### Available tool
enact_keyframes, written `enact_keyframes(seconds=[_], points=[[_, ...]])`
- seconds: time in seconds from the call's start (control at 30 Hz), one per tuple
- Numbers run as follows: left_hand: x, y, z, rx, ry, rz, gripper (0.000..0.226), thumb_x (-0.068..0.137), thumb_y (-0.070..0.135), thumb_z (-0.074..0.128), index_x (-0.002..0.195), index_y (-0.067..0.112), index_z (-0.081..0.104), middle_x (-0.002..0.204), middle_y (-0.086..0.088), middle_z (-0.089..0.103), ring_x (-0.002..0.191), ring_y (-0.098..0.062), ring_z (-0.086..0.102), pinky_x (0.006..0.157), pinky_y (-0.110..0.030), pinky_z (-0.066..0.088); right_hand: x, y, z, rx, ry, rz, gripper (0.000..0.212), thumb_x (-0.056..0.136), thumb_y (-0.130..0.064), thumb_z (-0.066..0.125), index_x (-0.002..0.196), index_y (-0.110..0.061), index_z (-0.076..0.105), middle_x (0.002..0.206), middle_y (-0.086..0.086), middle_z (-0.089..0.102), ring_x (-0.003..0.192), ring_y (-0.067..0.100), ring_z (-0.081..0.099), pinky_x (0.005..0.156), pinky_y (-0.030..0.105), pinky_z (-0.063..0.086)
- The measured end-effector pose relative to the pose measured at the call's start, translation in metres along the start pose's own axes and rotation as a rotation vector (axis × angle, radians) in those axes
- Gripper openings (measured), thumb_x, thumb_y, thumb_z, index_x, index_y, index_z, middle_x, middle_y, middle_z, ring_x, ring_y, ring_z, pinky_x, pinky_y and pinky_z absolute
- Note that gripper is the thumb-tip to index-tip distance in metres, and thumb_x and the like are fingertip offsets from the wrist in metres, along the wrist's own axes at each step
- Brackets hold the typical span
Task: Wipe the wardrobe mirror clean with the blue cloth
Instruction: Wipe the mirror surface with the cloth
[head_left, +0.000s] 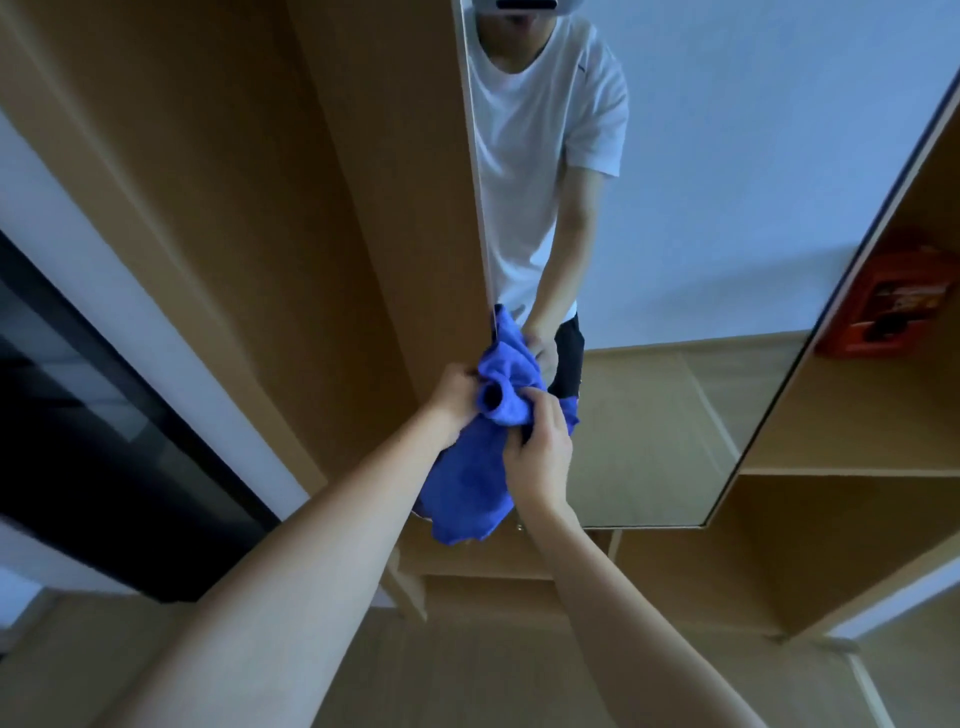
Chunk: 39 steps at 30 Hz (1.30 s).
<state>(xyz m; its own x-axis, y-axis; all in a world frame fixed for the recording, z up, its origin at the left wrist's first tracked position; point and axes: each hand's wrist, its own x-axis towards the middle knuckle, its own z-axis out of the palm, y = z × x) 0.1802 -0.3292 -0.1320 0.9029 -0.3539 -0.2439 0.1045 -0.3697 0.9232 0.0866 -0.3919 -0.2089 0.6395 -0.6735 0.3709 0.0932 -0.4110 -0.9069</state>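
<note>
While you face the wardrobe mirror (727, 234), your left hand (453, 397) and right hand (537, 452) both clench the bunched blue cloth (467, 478), held at the mirror's lower left edge. Red box (893, 306) sits on the shelf (857, 415) to the right.

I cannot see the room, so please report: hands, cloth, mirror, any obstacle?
Left hand and right hand both gripping bunched blue cloth. Cloth at mirror left edge. Nothing blocking the glass.
</note>
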Motion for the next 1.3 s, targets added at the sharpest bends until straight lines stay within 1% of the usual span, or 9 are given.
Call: enact_keyframes(seconds=[0.23, 0.47, 0.57, 0.67, 0.73, 0.9, 1.07, 1.17, 1.3], points=[[0.013, -0.008, 0.014, 0.022, 0.045, 0.027, 0.049, 0.091, -0.012, 0.032, 0.081, 0.022, 0.066, 0.076, 0.004, 0.07, 0.067, -0.005, 0.065, 0.054, -0.012, 0.047, -0.02, 0.074, 0.015, -0.14, -0.266, 0.367, 0.042, 0.08, 0.005, 0.048, 0.106, -0.022, 0.066, 0.093, -0.004, 0.066, 0.09, 0.016, 0.063, 0.069, 0.019, 0.042], [0.033, -0.048, 0.02, 0.123, 0.004, -0.041, 0.044, 0.096, -0.01, 0.036, 0.062, 0.006, 0.058, 0.061, -0.009, 0.052, 0.052, 0.0, 0.056, 0.062, -0.012, 0.042, -0.018, 0.028, 0.005, 0.106, 0.075, 0.23, 0.042, 0.08, 0.007, 0.05, 0.108, -0.021, 0.064, 0.106, -0.007, 0.065, 0.097, 0.007, 0.058, 0.082, 0.011, 0.041], [0.033, -0.055, 0.024, 0.229, -0.021, -0.075, 0.04, 0.103, -0.005, 0.026, 0.073, 0.009, 0.05, 0.075, -0.007, 0.045, 0.075, -0.015, 0.053, 0.081, -0.017, 0.042, -0.019, 0.02, 0.006, 0.189, 0.149, 0.186, 0.039, 0.084, 0.006, 0.051, 0.108, -0.022, 0.065, 0.103, -0.011, 0.066, 0.098, 0.005, 0.059, 0.087, 0.013, 0.044], [0.024, -0.058, 0.028, -0.003, -0.029, -0.132, 0.028, 0.102, 0.001, 0.038, 0.111, 0.005, 0.064, 0.076, -0.002, 0.053, 0.082, -0.018, 0.054, 0.062, -0.01, 0.045, -0.029, 0.048, 0.014, 0.071, -0.012, 0.211, 0.036, 0.083, 0.004, 0.052, 0.104, -0.022, 0.063, 0.095, -0.012, 0.066, 0.09, 0.002, 0.057, 0.08, 0.014, 0.043], [0.025, -0.063, 0.031, -0.018, -0.053, -0.079, 0.033, 0.096, -0.007, 0.041, 0.102, 0.006, 0.07, 0.077, -0.003, 0.065, 0.076, -0.014, 0.063, 0.057, -0.012, 0.049, -0.039, 0.076, 0.018, -0.003, -0.137, 0.348, 0.04, 0.08, 0.006, 0.047, 0.1, -0.026, 0.062, 0.095, -0.013, 0.066, 0.091, 0.0, 0.055, 0.078, 0.014, 0.04], [0.039, -0.074, 0.03, -0.021, -0.02, -0.094, 0.047, 0.091, -0.013, 0.029, 0.116, 0.003, 0.065, 0.102, -0.008, 0.072, 0.099, -0.022, 0.069, 0.09, -0.032, 0.055, -0.049, 0.109, 0.022, -0.099, -0.191, 0.657, 0.047, 0.077, 0.006, 0.042, 0.108, -0.022, 0.064, 0.097, -0.001, 0.066, 0.091, 0.02, 0.061, 0.066, 0.024, 0.042], [0.032, -0.084, 0.035, 0.029, -0.059, -0.076, 0.037, 0.094, -0.005, 0.039, 0.109, 0.007, 0.07, 0.093, -0.006, 0.071, 0.083, -0.016, 0.066, 0.067, -0.017, 0.053, -0.05, 0.075, 0.031, 0.042, -0.03, 0.55, 0.044, 0.078, 0.008, 0.048, 0.11, -0.019, 0.062, 0.098, -0.003, 0.062, 0.089, 0.012, 0.058, 0.072, 0.017, 0.043], [0.031, -0.084, 0.033, -0.036, -0.059, -0.157, 0.028, 0.095, 0.006, 0.045, 0.106, 0.011, 0.07, 0.094, -0.011, 0.07, 0.092, -0.028, 0.067, 0.085, -0.032, 0.055, -0.04, 0.049, 0.023, 0.188, 0.127, 0.379, 0.035, 0.082, 0.008, 0.05, 0.109, -0.011, 0.061, 0.101, -0.006, 0.06, 0.093, -0.005, 0.054, 0.079, 0.005, 0.039], [0.032, -0.09, 0.032, -0.033, -0.087, -0.218, 0.02, 0.093, 0.019, 0.049, 0.091, 0.018, 0.069, 0.083, -0.007, 0.065, 0.089, -0.025, 0.062, 0.087, -0.038, 0.051, -0.035, 0.06, 0.022, 0.13, 0.076, 0.28, 0.031, 0.083, -0.001, 0.056, 0.107, -0.02, 0.057, 0.109, -0.005, 0.061, 0.1, 0.007, 0.054, 0.087, 0.014, 0.041]])
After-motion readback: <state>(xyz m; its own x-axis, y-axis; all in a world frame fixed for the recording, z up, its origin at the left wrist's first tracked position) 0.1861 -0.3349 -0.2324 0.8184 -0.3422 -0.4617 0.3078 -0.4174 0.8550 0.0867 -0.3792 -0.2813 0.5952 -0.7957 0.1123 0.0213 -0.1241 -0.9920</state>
